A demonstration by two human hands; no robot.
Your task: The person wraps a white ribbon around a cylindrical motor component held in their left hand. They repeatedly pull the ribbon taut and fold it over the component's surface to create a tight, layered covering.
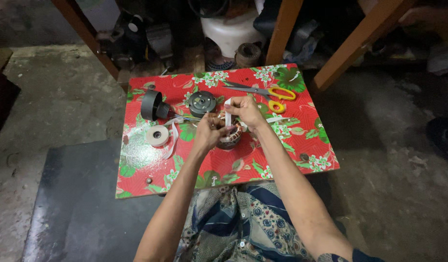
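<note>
Both hands are on the coil (231, 135), a copper-wound stator sitting mid-table. The left hand (208, 132) pinches its near edge, and the right hand (245, 110) grips a strip of white tape (228, 112) pulled up from the windings. My guess is the risk here is the tape twisting or sticking to itself if tension drops, or the coil tipping since only fingers steady it. Around it on the red floral table (301, 140): tape roll (157, 136) to the left, black cup (153, 105) and round cap (202, 103) behind, yellow scissors (272, 93) to the right. Nothing really blocks the hands.
</note>
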